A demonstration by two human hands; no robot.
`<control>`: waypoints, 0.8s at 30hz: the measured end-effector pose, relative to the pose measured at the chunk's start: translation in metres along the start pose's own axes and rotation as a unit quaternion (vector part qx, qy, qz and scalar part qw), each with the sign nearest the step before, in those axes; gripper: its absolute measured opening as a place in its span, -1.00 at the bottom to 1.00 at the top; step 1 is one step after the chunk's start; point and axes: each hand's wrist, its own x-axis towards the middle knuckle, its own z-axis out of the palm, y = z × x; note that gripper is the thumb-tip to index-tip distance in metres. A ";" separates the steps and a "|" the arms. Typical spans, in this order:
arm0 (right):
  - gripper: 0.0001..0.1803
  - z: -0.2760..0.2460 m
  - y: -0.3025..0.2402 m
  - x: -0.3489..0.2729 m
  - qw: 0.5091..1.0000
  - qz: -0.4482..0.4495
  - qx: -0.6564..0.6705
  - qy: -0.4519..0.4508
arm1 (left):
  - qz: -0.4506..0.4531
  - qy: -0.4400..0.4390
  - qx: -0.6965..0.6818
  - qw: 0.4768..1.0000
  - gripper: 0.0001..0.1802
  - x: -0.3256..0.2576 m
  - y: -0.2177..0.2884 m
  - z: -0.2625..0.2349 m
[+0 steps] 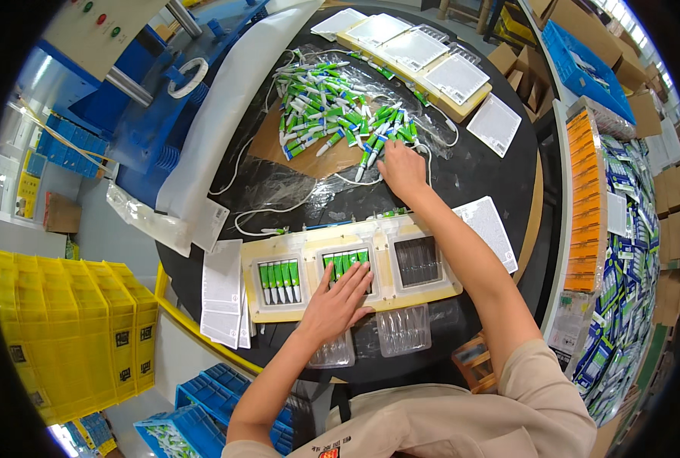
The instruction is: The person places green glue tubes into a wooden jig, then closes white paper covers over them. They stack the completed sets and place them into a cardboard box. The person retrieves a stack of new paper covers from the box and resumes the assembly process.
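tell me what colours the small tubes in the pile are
The piled tubes are green and white with some blue; head view.

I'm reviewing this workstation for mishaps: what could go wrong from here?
The right hand reaches among a jumbled pile of tubes, so it might knock some loose or pick one facing the wrong way.
A white cord loops around the pile and could snag a finger or tube.
The left hand partly covers the frame's middle window, so it may nudge the tubes there unseen.
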 end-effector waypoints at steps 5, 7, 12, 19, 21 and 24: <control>-0.62 -0.002 0.008 -0.002 0.994 0.050 0.098 0.026 | -0.048 0.016 -0.007 0.999 -0.14 -0.008 0.008 0.005; -0.66 -0.014 0.012 -0.010 0.981 0.061 0.184 0.022 | -0.058 0.020 0.014 0.998 -0.19 -0.009 0.009 0.007; -0.76 -0.069 0.020 -0.083 0.950 0.024 0.305 0.067 | -0.056 0.017 0.001 0.998 -0.19 -0.008 0.008 0.004; -0.76 -0.092 0.001 -0.215 0.956 -0.010 0.272 0.109 | -0.041 0.009 0.022 0.999 -0.23 -0.007 0.012 0.004; -0.75 -0.085 -0.006 -0.224 0.961 -0.037 0.243 0.123 | -0.034 -0.006 0.041 0.999 -0.24 -0.005 0.011 0.002; -0.73 -0.069 -0.015 -0.226 0.968 -0.071 0.202 0.132 | -0.022 -0.003 0.013 1.000 -0.25 -0.003 0.006 -0.007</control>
